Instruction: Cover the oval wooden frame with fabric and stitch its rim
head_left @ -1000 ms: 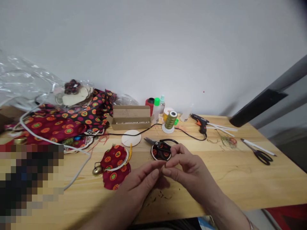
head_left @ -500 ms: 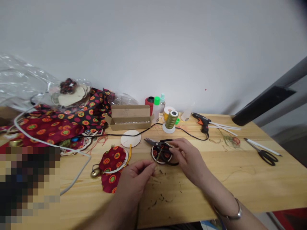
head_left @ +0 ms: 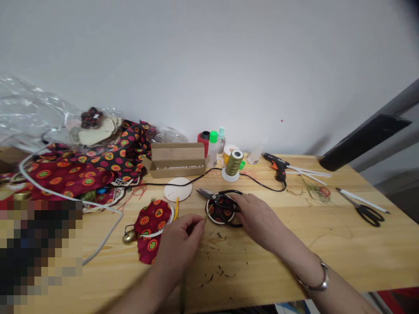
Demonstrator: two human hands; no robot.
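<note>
From where I stand, the person's left hand (head_left: 180,242) is poised just above the tabletop (head_left: 278,279), its grip drawn to a narrow pinch of thumb and forefinger, with a thin olive strand (head_left: 205,219) showing at the fingertips. The right hand (head_left: 260,224) reaches across to a pair of black-handled shears (head_left: 213,197), fingers curled at the handle loops; I cannot tell how tightly that grip has closed around them. The shears lie partly over a round black patterned piece (head_left: 214,212) with a white rim, between the two hands and a little beyond them, blades pointing away to the left. Dark scraps (head_left: 221,272) are scattered on the wood nearer the person. Just beside the left hand lie two red patterned fabric rounds (head_left: 153,218), one overlapping the other, with a brass bell (head_left: 129,237) at their left edge and a yellow strip (head_left: 177,209) on the other side, running up to a white disc (head_left: 178,189). Behind the shears stands a cone of olive thread (head_left: 234,163), near an open cardboard box (head_left: 178,159). A glue gun (head_left: 277,165) rests farther right, and scissors (head_left: 369,215) lie beside a white pen (head_left: 363,200). A silvery bracelet (head_left: 324,277) circles the right wrist.
</note>
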